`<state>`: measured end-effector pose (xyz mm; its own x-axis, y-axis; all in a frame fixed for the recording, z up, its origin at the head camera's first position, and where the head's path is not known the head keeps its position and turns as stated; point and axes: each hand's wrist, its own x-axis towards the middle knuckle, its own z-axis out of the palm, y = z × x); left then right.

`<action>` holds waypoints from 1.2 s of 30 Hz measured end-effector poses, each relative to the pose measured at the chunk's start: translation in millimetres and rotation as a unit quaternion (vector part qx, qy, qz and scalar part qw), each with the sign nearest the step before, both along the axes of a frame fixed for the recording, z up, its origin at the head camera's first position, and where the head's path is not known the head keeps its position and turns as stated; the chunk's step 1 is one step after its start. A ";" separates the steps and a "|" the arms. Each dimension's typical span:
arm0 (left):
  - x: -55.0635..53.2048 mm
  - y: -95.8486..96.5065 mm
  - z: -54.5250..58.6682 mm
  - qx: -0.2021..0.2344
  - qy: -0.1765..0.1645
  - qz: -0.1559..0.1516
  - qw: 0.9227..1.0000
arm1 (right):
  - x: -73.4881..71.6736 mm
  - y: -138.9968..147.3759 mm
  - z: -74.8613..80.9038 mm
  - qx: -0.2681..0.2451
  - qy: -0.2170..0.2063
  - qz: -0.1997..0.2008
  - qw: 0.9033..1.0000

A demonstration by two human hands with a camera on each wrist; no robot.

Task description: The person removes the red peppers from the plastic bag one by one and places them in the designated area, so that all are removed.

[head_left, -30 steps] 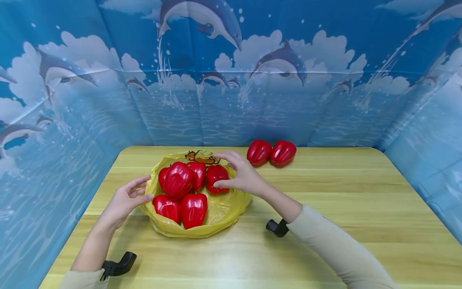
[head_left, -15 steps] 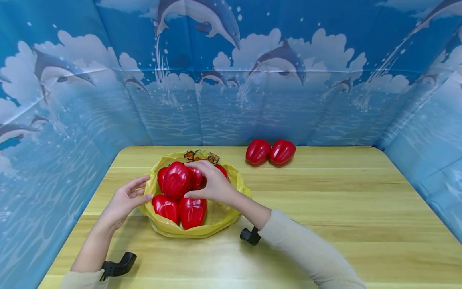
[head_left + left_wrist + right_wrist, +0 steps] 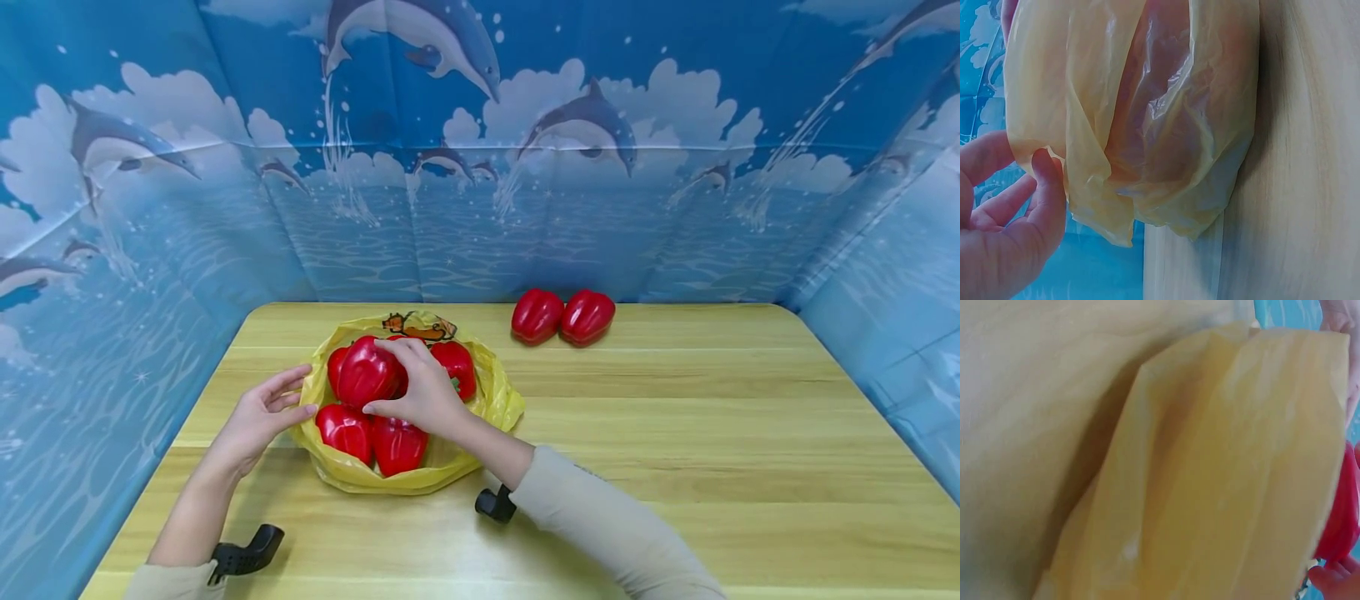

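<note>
A yellow plastic bag (image 3: 495,408) lies open-mouthed on the table with several red bell peppers inside. My left hand (image 3: 258,417) holds the bag's left rim; in the left wrist view its thumb (image 3: 1047,169) and a finger meet at the thin plastic edge. Inside the bag, my right hand (image 3: 423,392) has fingers and thumb around the topmost bell pepper (image 3: 363,375), which rests over the others. A second bell pepper (image 3: 456,367) shows to the right of that hand, its green stem end facing forward. In the right wrist view the bag wall (image 3: 1222,475) hides most of the hand.
Two more red bell peppers (image 3: 537,317) lie side by side at the table's back edge, right of the bag. The wooden table (image 3: 712,442) extends to the right. A blue dolphin-print curtain (image 3: 480,225) encloses the back and sides.
My right hand has moved left from the bell pepper at the bag's right side to the topmost one and taken hold of it. My left hand stays at the rim.
</note>
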<state>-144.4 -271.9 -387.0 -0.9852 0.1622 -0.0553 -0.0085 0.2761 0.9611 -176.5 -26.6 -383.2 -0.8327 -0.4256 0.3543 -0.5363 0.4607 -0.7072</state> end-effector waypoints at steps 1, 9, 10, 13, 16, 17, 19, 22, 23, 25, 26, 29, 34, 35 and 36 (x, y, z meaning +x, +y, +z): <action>0.2 -0.2 -0.3 0.000 0.001 0.000 1.000 | 0.7 -1.2 -0.9 -0.004 -0.001 -0.003 1.000; 1.8 -0.4 -2.7 -0.003 0.000 0.006 1.000 | 3.1 -10.1 -6.0 -0.011 0.015 -0.025 1.000; 1.9 -0.4 -3.0 -0.004 0.001 0.006 1.000 | 3.3 -10.9 -6.6 -0.009 0.018 -0.028 0.999; 2.5 -0.4 -3.5 -0.005 0.003 0.005 1.000 | 3.8 -13.0 -8.5 -0.002 0.023 -0.035 0.999; 2.8 -0.5 -3.9 -0.003 0.003 0.005 1.000 | 4.2 -14.5 -9.9 0.001 0.026 -0.041 0.999; 2.9 -0.6 -4.1 -0.001 0.003 0.005 1.000 | 4.0 -14.7 -10.6 0.002 0.026 -0.042 0.999; 2.9 -0.6 -4.4 0.000 0.002 0.004 1.000 | 3.6 -15.2 -12.2 0.002 0.028 -0.043 0.999; 2.7 -0.3 -4.2 0.002 0.004 0.003 1.000 | 2.8 -15.7 -13.9 0.001 0.032 -0.043 0.999; 2.6 -0.1 -4.1 0.002 0.003 0.003 1.000 | 2.5 -15.8 -14.4 0.000 0.033 -0.042 0.999; 2.4 0.1 -4.0 0.002 0.003 0.003 1.000 | 2.4 -15.7 -14.6 -0.003 0.036 -0.041 0.999; 2.2 0.1 -4.1 0.001 0.003 0.003 1.000 | 2.4 -15.6 -14.8 -0.004 0.036 -0.040 0.999; 1.8 -0.1 -4.9 -0.002 0.005 0.004 1.000 | 2.2 -15.1 -15.1 -0.006 0.036 -0.039 0.999; 1.6 -0.6 -5.3 -0.005 0.005 0.003 1.000 | 1.7 -14.2 -14.5 -0.001 0.032 -0.036 0.999; 1.6 -0.8 -5.4 -0.006 0.005 0.003 1.000 | 1.5 -13.9 -14.3 -0.001 0.030 -0.034 0.999; 1.6 -0.9 -5.4 -0.005 0.002 0.004 1.000 | 1.5 -13.6 -14.2 -0.002 0.028 -0.033 0.999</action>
<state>-142.7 -272.8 -392.4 -0.9869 0.1529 -0.0523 -0.0066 0.2852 0.9584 -175.0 -40.3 -397.4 -0.8375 -0.3690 0.4031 -0.5440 0.4934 -0.6787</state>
